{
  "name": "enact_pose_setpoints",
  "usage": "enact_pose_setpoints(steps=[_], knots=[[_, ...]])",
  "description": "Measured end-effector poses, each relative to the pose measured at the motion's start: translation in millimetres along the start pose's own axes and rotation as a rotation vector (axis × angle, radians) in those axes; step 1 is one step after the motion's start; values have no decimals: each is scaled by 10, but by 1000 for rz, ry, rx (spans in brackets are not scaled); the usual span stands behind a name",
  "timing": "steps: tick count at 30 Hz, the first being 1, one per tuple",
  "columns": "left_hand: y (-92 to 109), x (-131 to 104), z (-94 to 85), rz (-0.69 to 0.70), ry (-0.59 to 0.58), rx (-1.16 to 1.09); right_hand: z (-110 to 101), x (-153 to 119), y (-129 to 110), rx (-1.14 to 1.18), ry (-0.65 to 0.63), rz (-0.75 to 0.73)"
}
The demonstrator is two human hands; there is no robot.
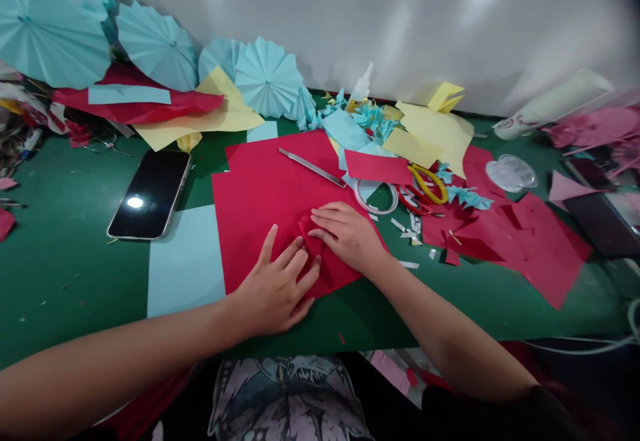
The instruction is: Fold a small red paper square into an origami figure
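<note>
Red paper piece (313,239), folded.
Your left hand (277,287) touched it, grip spread; your right hand (347,235) curled over it, hold unclear.

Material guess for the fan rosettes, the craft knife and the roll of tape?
Fan rosettes: likely matte paper or thin card, light blue; crisp radial pleats.
Craft knife: probably metal, satin; silvery-grey with a soft sheen.
Tape roll: pale ring, smooth; plastic film or paper tape, can't tell which.
</note>
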State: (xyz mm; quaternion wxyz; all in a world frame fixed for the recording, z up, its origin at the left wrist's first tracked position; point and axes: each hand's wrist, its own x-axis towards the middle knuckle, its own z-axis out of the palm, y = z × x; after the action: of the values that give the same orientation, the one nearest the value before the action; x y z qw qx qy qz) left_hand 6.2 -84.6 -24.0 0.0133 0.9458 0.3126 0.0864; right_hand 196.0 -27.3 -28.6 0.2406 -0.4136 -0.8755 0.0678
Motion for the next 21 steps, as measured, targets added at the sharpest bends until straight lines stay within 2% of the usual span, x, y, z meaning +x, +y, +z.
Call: enact_pose_setpoints(steps=[6,15,21], knots=[[-7,6,11,-1,6,-5,-35,15,-22,48,-63,2],[0,0,15,0,5,0,-5,9,8,112,-49,55],[-2,3,13,7,5,1,14,17,38,52,-34,81]])
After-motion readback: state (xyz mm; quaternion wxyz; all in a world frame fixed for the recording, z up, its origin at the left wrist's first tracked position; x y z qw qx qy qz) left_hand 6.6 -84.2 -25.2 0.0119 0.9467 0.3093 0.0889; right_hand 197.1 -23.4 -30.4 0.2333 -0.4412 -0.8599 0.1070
